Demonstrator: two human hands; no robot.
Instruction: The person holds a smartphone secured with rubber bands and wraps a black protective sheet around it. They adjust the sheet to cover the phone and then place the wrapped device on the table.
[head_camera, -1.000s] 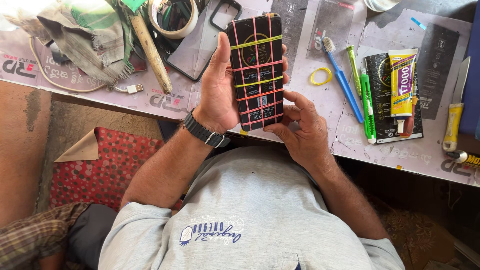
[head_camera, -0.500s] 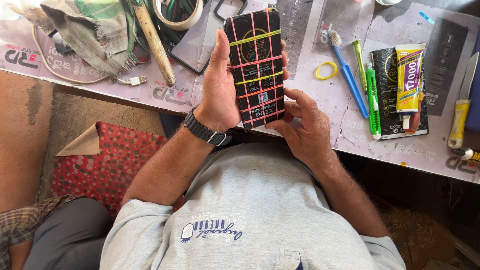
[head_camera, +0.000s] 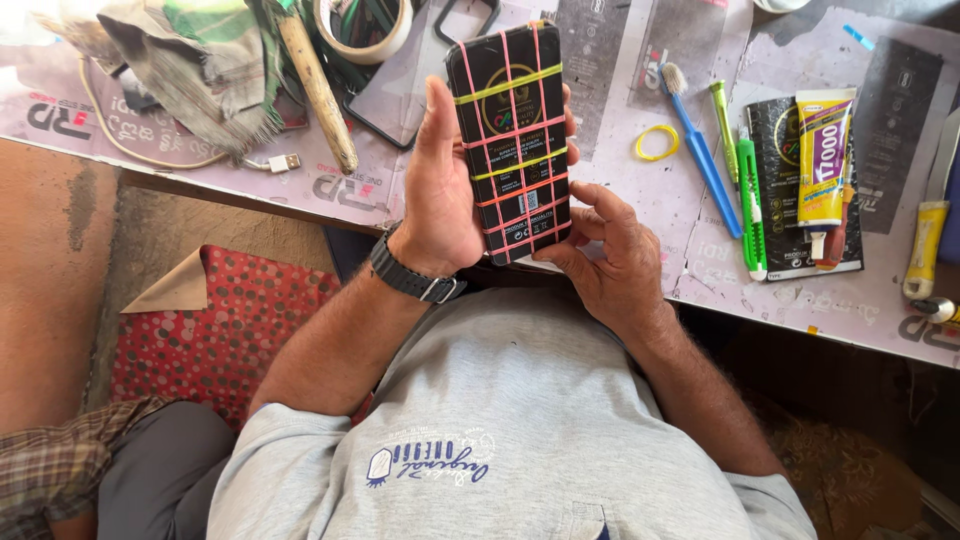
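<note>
Cloth heap (head_camera: 190, 70): a grey-green rag lies bunched at the far left of the table (head_camera: 620, 240), with a white cable (head_camera: 270, 160) curling out beneath it.
Wooden handle (head_camera: 318, 90): it lies slanted just right of the rag, near a roll of tape (head_camera: 365, 25).
Left hand (head_camera: 440, 190): it wraps the phone's left edge, thumb stretched straight up along that side, fingertips just showing round the far edge; a dark watch (head_camera: 410, 280) sits on the wrist.
Phone (head_camera: 510, 140): a black slab crossed by red, pink and yellow rubber bands, held upright above the table edge, between both hands and close to the chest.
Right hand (head_camera: 610, 260): it props the phone's lower right corner, fingers curled and lightly bent, fingertips touching the bottom edge.
Change: compared with half a second ago, the phone sits much the same in the grip; the right fingers have shifted slightly at the lower corner, which reads as small adjustment of the bands or grip, not a new step.
Loose band (head_camera: 656, 142): one yellow rubber band lies on the table right of the phone.
Tools: a blue toothbrush (head_camera: 700, 150), a green cutter (head_camera: 750, 200) and a glue tube (head_camera: 825, 160) lie further right, well apart from the hands.
</note>
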